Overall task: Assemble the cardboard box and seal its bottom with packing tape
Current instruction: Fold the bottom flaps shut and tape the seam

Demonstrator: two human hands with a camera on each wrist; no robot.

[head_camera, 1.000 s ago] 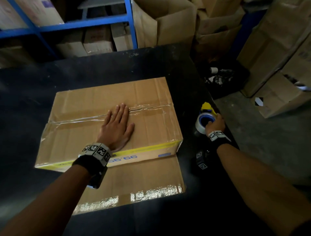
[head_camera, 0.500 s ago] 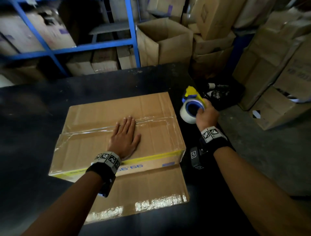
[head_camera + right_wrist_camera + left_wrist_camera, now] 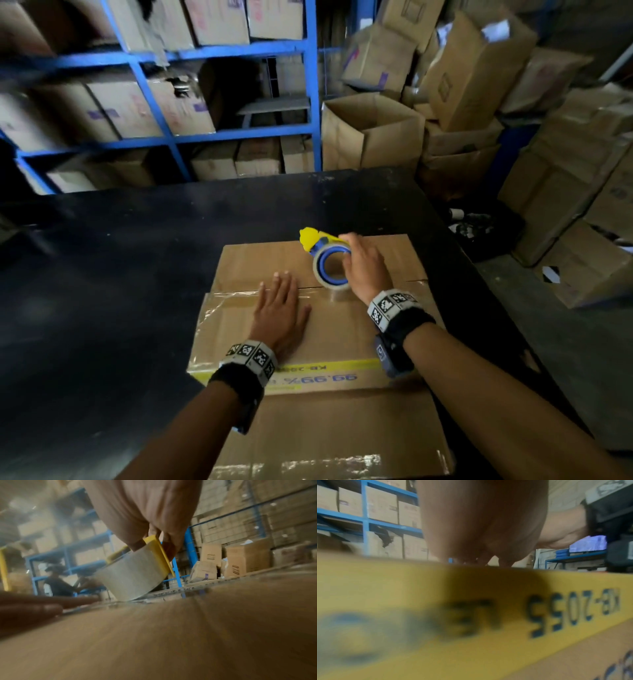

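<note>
box brown, yellow stripe | tape dispenser yellow, blue | table black

Brown cardboard box flat on table, tape dispenser over taped seam.

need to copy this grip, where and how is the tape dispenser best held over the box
Grip the tape dispenser across the roll's top, coming from its right side as the right hand does now. The roll stands on edge with the yellow cutter pointing away, so fingers over the yellow frame leave the roll's underside free above the cardboard box.
</note>
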